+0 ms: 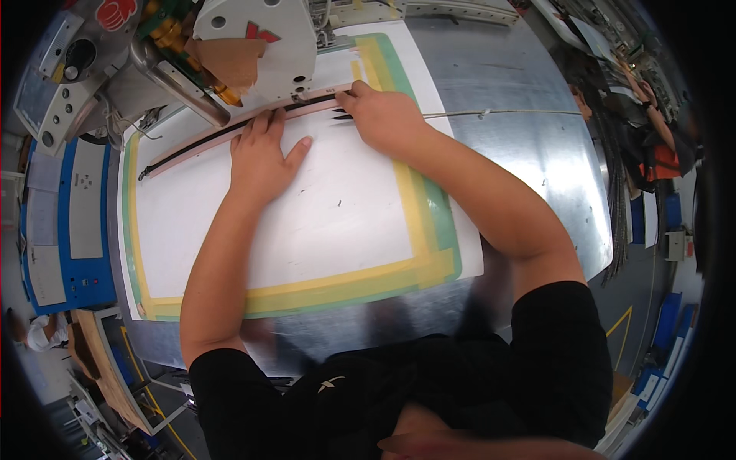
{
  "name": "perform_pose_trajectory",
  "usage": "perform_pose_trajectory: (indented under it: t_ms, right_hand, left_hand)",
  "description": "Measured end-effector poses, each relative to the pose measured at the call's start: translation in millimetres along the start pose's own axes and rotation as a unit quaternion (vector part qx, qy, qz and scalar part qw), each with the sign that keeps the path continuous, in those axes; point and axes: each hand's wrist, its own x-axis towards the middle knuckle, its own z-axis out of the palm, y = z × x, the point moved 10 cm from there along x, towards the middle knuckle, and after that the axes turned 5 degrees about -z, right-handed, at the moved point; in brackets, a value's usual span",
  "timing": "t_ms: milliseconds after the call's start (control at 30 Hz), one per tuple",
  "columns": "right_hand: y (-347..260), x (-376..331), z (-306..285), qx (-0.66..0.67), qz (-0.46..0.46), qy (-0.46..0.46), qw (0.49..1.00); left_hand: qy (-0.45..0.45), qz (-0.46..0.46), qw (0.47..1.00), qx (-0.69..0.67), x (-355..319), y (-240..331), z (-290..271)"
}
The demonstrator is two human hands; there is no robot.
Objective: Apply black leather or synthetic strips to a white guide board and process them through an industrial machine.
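A long black strip, zipper-like (192, 146), lies along a pale pink band (322, 93) beneath the head of a sewing machine (261, 46). My left hand (261, 161) rests on its middle stretch, fingers laid out over it and thumb spread away. At the right end of the band, my right hand (383, 115) is closed, with thumb and forefinger at the strip. Two dark pointed tips (342, 116) stick out from under that hand; the rest of this tool is hidden. White sheeting (337, 230) lies beneath both hands.
Yellow tape (330, 285) and green tape border the sheeting on a metal table (521, 84). A pale cord (521, 113) runs rightward from behind my right wrist. A blue cabinet (84, 268) stands at left. Another person's arm (659, 123) shows at far right.
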Motion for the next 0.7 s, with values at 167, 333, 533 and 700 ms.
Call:
perform_pose_trajectory:
  t_ms: [167, 333, 533, 700]
  right_hand:
    - [-7, 4, 2, 0.033, -0.012, 0.017, 0.999]
    - [-7, 3, 4, 0.043, -0.033, 0.029, 0.998]
    - [-9, 1, 8, 0.066, -0.04, -0.004, 0.997]
    - [-21, 7, 11, 0.078, -0.046, -0.002, 0.996]
  left_hand:
    - [0.002, 0.008, 1.0, -0.002, 1, 1, 0]
    - [0.009, 0.019, 1.0, 0.005, 1, 6, 0]
    - [0.002, 0.02, 1.0, -0.007, 2, 5, -3]
    - [0.009, 0.029, 1.0, -0.005, 1, 9, -3]
